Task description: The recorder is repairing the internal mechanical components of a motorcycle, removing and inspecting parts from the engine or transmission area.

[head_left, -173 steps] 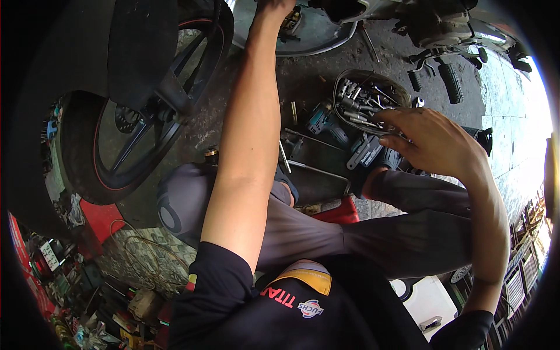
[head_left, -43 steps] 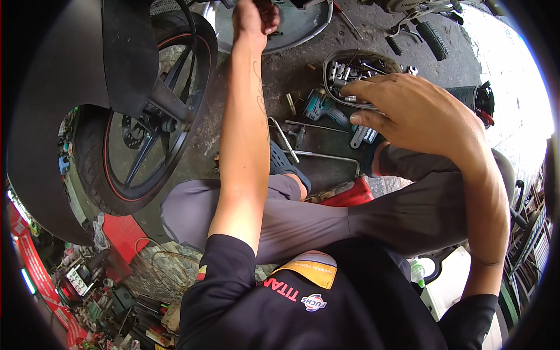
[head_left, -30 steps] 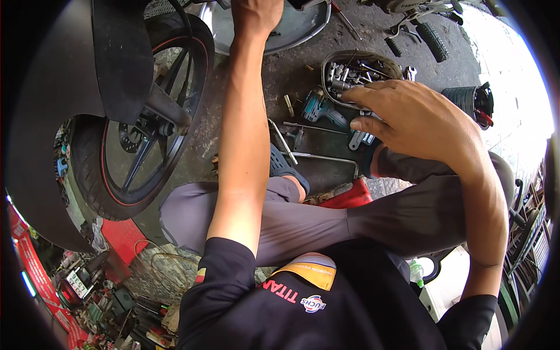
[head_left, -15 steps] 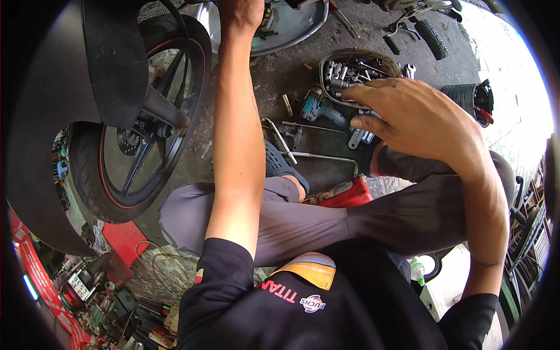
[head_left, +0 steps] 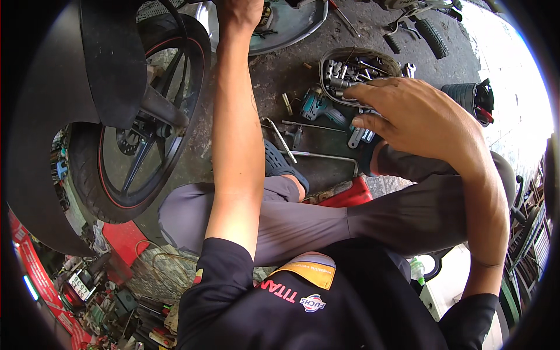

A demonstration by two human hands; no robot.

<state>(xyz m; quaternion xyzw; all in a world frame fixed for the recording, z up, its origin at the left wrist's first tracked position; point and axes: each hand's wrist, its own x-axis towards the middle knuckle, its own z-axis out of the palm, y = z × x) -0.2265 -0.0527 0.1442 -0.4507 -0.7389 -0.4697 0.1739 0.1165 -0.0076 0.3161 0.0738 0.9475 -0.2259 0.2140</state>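
My left arm reaches straight up to the top edge of the head view. There my left hand [head_left: 240,16] is cut off by the edge, so its fingers are hidden. Beside and behind it on the ground lies a round metal tray [head_left: 286,44] with small dark parts in it. My right hand [head_left: 411,114] hangs in front of my knee, fingers stretched and thumb apart, holding nothing visible. Its fingertips overlap the near rim of a bin of sockets [head_left: 333,71]. Below the bin lies a teal cordless impact driver [head_left: 315,105], its battery end partly behind my right thumb.
A motorcycle wheel [head_left: 201,64] with a red rim stripe stands at left, beside dark bodywork [head_left: 111,64]. On the floor lie an L-shaped wrench [head_left: 324,156], a T-handle tool [head_left: 282,140] and a screwdriver [head_left: 344,18]. A black bucket [head_left: 461,98] stands at right.
My left hand has shifted very slightly at the top edge. My right hand stays nearly where it was, and the tools on the floor have not moved.
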